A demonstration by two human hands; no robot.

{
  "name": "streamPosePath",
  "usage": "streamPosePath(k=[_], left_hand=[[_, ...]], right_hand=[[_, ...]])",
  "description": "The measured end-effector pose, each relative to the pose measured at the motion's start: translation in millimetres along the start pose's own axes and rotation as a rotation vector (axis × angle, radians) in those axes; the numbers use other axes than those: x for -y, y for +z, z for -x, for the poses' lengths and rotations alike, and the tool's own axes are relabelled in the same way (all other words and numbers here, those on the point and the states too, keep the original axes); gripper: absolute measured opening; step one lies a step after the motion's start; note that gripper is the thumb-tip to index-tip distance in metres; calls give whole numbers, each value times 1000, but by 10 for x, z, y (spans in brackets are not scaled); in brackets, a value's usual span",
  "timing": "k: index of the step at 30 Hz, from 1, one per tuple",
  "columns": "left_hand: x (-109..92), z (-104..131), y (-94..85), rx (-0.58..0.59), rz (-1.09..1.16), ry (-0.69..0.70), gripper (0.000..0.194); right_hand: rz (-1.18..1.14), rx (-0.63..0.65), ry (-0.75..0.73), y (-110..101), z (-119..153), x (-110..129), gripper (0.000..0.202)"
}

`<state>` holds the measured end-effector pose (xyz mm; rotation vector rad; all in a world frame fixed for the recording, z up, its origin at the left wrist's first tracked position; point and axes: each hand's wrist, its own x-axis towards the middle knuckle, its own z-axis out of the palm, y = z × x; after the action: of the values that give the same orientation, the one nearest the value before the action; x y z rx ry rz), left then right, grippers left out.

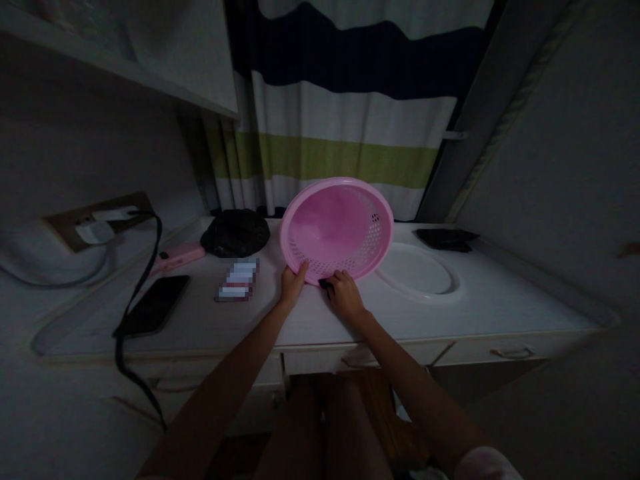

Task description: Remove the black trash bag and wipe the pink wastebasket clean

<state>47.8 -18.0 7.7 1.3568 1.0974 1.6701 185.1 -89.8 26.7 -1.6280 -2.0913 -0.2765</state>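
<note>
A pink plastic basket (330,223) with a perforated wall is tilted on the white desk, its opening facing me. My left hand (293,283) grips the basket's lower rim, thumb on the inside. Just to the right, my right hand (344,293) is closed on a small black item (326,285) at the same rim; it is too small and dark to name. A white ring-shaped lid or frame (425,272) lies flat on the desk, right of the basket and partly behind it.
On the desk (480,307), a black bag-like bundle (235,233), a pink device (181,255), a blurred-out phone-like item (239,280) and a dark phone (156,305) sit left. A black cable (143,280) crosses there. A flat black pouch (447,239) lies right. Curtains (345,120) hang behind.
</note>
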Motion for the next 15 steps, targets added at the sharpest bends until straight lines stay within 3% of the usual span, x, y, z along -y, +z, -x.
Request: streamPosePath(k=[5, 15], left_hand=[[89, -57, -16, -68, -112, -65, 31], [35, -5, 14, 86, -68, 79, 38]], right_hand=[[-95, -57, -11, 63, 0, 37, 18], [120, -70, 66, -75, 141, -295, 22]])
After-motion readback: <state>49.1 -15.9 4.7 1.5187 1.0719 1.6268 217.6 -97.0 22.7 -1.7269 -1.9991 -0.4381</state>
